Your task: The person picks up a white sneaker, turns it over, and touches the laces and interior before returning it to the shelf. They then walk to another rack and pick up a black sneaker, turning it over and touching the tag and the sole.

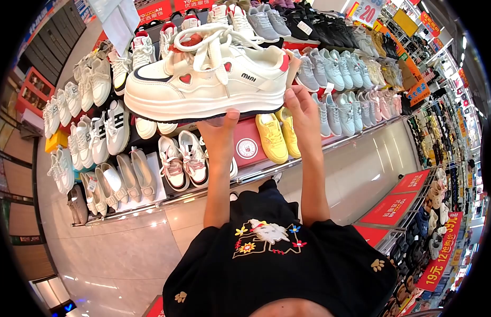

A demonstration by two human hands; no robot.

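2 arms out fwd, L grip [220, 132] thumb up, R grip [302, 113] fingers curled in

Head-worn, downward, close to sneaker [203, 79]

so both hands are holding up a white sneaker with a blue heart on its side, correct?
Not quite. The head view shows the heart is red, not blue. The rest stands: the left hand and the right hand are both holding up the white sneaker.
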